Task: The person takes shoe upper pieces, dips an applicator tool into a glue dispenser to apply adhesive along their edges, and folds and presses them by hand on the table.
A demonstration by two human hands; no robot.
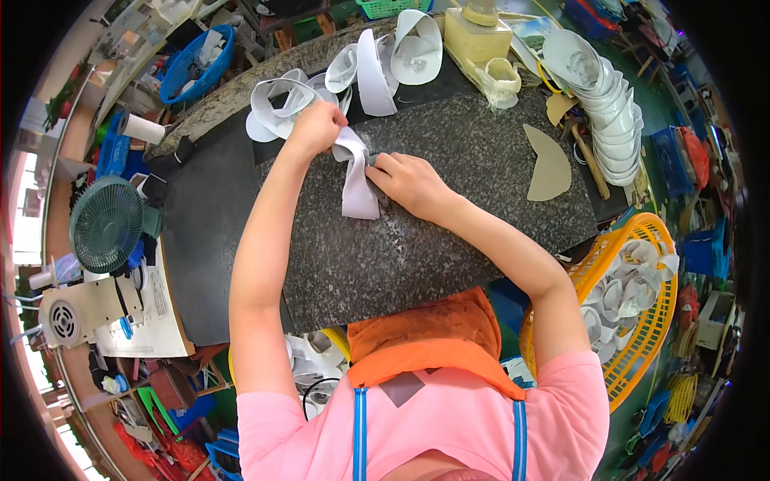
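Observation:
A white, bent strip of sheet material [360, 192], which looks like a shoe upper piece, stands on the dark speckled slab [345, 272]. My left hand [319, 127] is closed on its upper end. Lower down, the fingertips of my right hand [411, 186] pinch the strip's right edge, partly hiding it. Just beyond my left hand lies a looped white piece [277, 100]. More curled white pieces [377, 76] stand along the far side of the slab, among them a wide rounded one [417, 48].
At the far right is a nested stack of white pieces [618, 128], near a hammer [592, 164] and a beige half-round template [548, 164]. A glue-crusted pot [499, 80] stands at the back. A yellow basket [662, 297] holds white pieces. On the left is a green fan [106, 224].

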